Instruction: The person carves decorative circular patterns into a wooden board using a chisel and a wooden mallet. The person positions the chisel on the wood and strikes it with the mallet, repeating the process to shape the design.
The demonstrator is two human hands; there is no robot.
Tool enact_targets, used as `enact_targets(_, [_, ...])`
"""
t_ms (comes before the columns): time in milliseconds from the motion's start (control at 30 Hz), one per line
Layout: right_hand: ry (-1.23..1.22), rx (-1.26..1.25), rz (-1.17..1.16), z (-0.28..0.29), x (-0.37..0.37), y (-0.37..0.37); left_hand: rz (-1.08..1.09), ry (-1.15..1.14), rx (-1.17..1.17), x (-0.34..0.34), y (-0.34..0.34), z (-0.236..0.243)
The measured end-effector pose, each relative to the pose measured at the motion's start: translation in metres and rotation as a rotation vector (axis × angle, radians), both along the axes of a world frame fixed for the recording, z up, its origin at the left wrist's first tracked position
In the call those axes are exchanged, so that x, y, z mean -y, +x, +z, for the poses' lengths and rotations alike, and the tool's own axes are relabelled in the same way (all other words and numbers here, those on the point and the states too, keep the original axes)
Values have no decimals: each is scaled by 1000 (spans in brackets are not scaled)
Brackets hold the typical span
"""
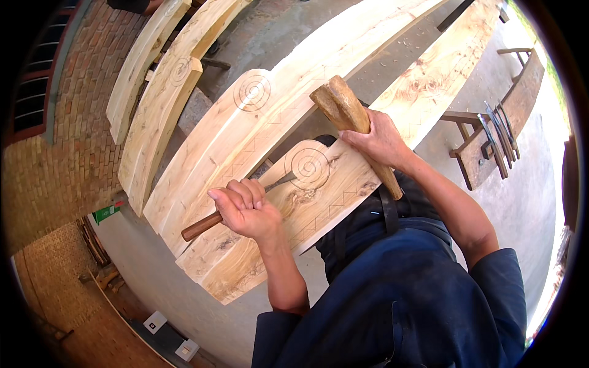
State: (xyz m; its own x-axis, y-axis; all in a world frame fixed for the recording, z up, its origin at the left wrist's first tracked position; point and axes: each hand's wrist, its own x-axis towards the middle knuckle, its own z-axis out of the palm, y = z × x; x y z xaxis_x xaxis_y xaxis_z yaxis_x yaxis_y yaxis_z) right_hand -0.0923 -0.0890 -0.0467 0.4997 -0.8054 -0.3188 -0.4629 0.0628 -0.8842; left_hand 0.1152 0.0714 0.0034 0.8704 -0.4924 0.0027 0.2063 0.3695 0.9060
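My left hand (pixel 245 205) is closed round a wood chisel (pixel 201 226), whose brown handle sticks out to the left. Its metal blade points up and right, the tip at the edge of a carved spiral (pixel 308 168) on the nearest timber beam (pixel 245 270). In my right hand (pixel 383 140) is a wooden mallet (pixel 341 108), gripped by its handle just below the head. The mallet is tilted over the beam, its head apart from the chisel. Thin stepped zigzag lines are marked along the beam's near side.
Beside the near beam lies another long beam (pixel 227 132) with a carved spiral. Two more curved beams (pixel 175 92) are farther left, by a brick wall (pixel 98 80). On the right, several metal tools (pixel 500 138) rest on a wooden bench (pixel 521 104). Wood chips dot the concrete floor (pixel 392 67).
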Motion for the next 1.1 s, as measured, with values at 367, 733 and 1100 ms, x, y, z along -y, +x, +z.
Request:
enact_targets(367, [67, 14, 1, 2, 1, 1, -178, 187, 65, 44, 10, 13])
enact_targets(733, [-431, 111, 154, 71, 13, 31, -235, 205, 133, 43, -5, 13])
enact_targets(1100, [-1206, 605, 120, 216, 27, 111, -319, 127, 448, 20, 9, -14])
